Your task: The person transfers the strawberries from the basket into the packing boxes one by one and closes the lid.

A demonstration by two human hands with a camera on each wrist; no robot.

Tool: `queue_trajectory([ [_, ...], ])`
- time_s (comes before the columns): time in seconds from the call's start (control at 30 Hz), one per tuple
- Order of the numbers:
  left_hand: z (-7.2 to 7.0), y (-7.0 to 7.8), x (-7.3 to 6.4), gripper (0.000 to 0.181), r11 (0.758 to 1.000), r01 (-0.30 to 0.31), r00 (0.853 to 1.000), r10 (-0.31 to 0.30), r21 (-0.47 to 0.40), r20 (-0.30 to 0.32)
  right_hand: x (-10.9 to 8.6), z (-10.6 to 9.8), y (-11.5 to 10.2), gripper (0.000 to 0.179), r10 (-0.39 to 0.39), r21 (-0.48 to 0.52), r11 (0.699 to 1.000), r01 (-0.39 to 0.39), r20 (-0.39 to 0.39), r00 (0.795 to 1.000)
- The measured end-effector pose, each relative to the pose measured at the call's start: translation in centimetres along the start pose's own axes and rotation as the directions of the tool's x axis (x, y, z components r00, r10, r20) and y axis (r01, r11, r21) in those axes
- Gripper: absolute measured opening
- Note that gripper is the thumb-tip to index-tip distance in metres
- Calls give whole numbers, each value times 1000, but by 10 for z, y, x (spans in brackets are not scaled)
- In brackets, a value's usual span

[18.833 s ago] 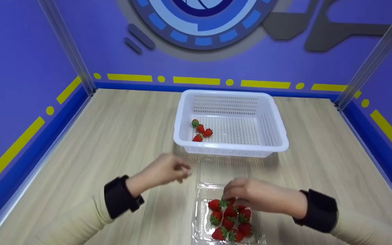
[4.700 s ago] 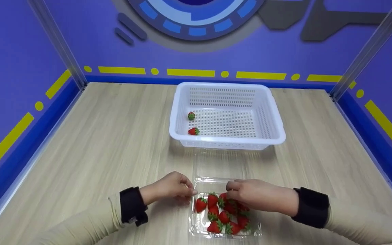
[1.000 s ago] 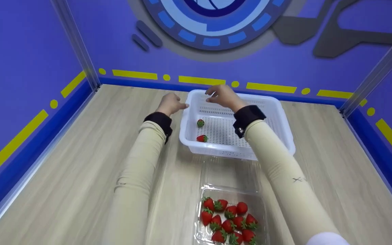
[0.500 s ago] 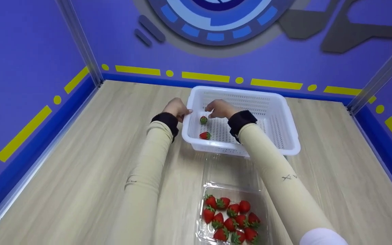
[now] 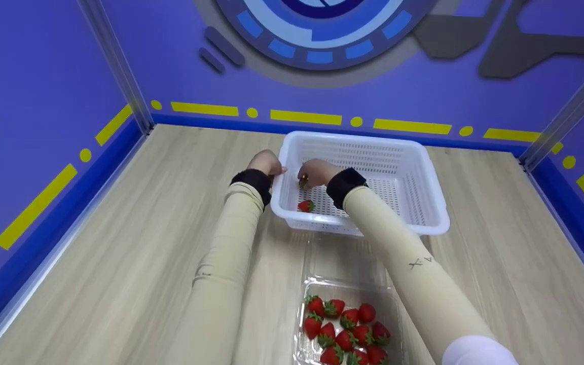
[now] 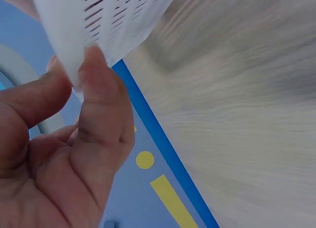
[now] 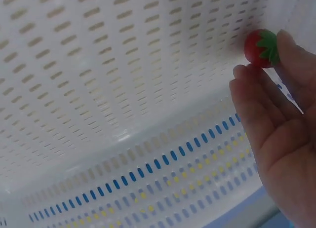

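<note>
My left hand (image 5: pixel 265 163) pinches the left rim of the white slotted basket (image 5: pixel 360 139) between thumb and fingers; the left wrist view shows the thumb and bent fingers on either side of the basket wall (image 6: pixel 61 35). Inside the basket, my right hand (image 5: pixel 318 172) pinches a red strawberry (image 7: pixel 259 48), thumb on the green leaves and fingertips at its side. A second strawberry (image 5: pixel 305 206) lies on the basket floor near the front left corner. Several strawberries (image 5: pixel 345 339) sit in a clear plastic clamshell (image 5: pixel 299 350) in front of the basket.
The clamshell's clear lid (image 5: pixel 342 261) lies folded open toward the basket, reaching its front side. Blue printed panels (image 5: pixel 292 91) wall in the wooden table (image 5: pixel 195 167) at the back and both sides.
My right hand came down into the basket onto the rear strawberry, and my left hand took the rim. Over the longer span, strawberries in the basket dwindled while the clamshell gained some.
</note>
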State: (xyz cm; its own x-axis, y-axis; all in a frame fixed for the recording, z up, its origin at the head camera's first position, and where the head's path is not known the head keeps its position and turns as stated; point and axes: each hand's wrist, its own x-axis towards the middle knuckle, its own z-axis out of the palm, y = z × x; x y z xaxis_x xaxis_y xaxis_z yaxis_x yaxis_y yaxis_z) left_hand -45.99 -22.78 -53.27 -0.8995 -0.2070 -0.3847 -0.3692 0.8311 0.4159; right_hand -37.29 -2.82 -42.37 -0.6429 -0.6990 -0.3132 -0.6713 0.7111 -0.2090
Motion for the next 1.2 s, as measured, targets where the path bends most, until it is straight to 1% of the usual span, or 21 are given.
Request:
queue_trajectory([
  [0.07, 14, -12, 43, 53, 1000, 3, 1000, -3, 22, 3, 1, 2, -2, 30, -5, -19, 1000, 5, -2, 1000],
  [0.13, 31, -24, 89, 58, 1000, 26, 1000, -26, 8, 18, 0, 4, -4, 30, 1, -6, 1000, -1, -2, 1000],
  [0.17, 29, -22, 82, 58, 1000, 30, 999, -30, 7, 17, 0, 5, -5, 30, -1, -1, 1000, 1, -2, 1000],
  [0.2, 23, -17, 67, 57, 999, 34, 999, -35, 20, 21, 0, 5, -6, 30, 2, 2, 1000, -2, -1, 1000],
  [0.27, 12, -6, 29, 53, 999, 34, 999, -35, 39, 6, -1, 6, -8, 29, 4, 3, 1000, -4, -1, 1000],
  [0.3, 6, 1, 6, 48, 998, 30, 1000, -29, 48, -8, -1, 7, -8, 28, 4, 2, 1000, -4, -2, 1000],
  [0.37, -18, 20, -57, 46, 997, 23, 1000, -23, 70, 1, -1, 6, -7, 26, 4, -1, 1000, -4, -12, 1000],
  [0.5, -17, 23, -58, 43, 996, 8, 1000, -8, 85, -3, -2, 2, 0, 26, -3, 30, 1000, 4, -51, 999],
  [0.53, -18, 24, -60, 46, 996, 9, 1000, -10, 84, 15, -3, 0, 2, 25, -6, 38, 999, 8, -65, 998],
  [0.57, -18, 24, -62, 46, 997, 6, 1000, -7, 81, 9, -4, -1, 3, 24, -6, 51, 999, 10, -76, 997],
  [0.63, -17, 25, -64, 42, 996, 3, 999, 0, 88, -33, -7, -4, 7, 23, -1, 80, 997, 9, -96, 995],
  [0.67, -20, 27, -75, 41, 997, 1, 999, 2, 80, -45, -8, -6, 9, 22, -3, 93, 996, 12, -106, 994],
  [0.7, -22, 28, -82, 36, 997, -6, 997, 12, 73, -80, -9, -8, 11, 20, -6, 103, 995, 18, -116, 993],
  [0.73, -28, 33, -100, 36, 999, -4, 997, 8, 48, -75, -11, -10, 14, 18, -10, 109, 994, 24, -132, 991],
  [0.8, -38, 43, -136, 31, 1000, -5, 994, 4, -14, -106, -16, -16, 20, 15, -23, 126, 991, 45, -171, 985],
  [0.87, -51, 53, -176, 35, 997, -2, 996, -5, -76, -89, -23, -23, 26, 13, -36, 144, 987, 69, -219, 975],
  [0.9, -53, 54, -187, 34, 995, -8, 995, -2, -101, -103, -27, -27, 30, 11, -42, 148, 986, 80, -244, 969],
  [0.93, -58, 58, -204, 38, 992, -9, 996, -3, -128, -92, -32, -31, 33, 10, -48, 156, 983, 92, -265, 963],
  [1.03, -59, 56, -223, 36, 989, -53, 994, 39, -138, -105, -48, -46, 41, 11, -59, 180, 976, 121, -319, 946],
  [1.13, -61, 49, -231, 33, 985, -117, 990, 106, -129, -95, -67, -62, 45, 13, -51, 207, 969, 134, -362, 931],
  [1.2, -63, 42, -231, 37, 981, -157, 986, 149, -118, -74, -80, -73, 46, 18, -20, 233, 965, 120, -390, 921],
])
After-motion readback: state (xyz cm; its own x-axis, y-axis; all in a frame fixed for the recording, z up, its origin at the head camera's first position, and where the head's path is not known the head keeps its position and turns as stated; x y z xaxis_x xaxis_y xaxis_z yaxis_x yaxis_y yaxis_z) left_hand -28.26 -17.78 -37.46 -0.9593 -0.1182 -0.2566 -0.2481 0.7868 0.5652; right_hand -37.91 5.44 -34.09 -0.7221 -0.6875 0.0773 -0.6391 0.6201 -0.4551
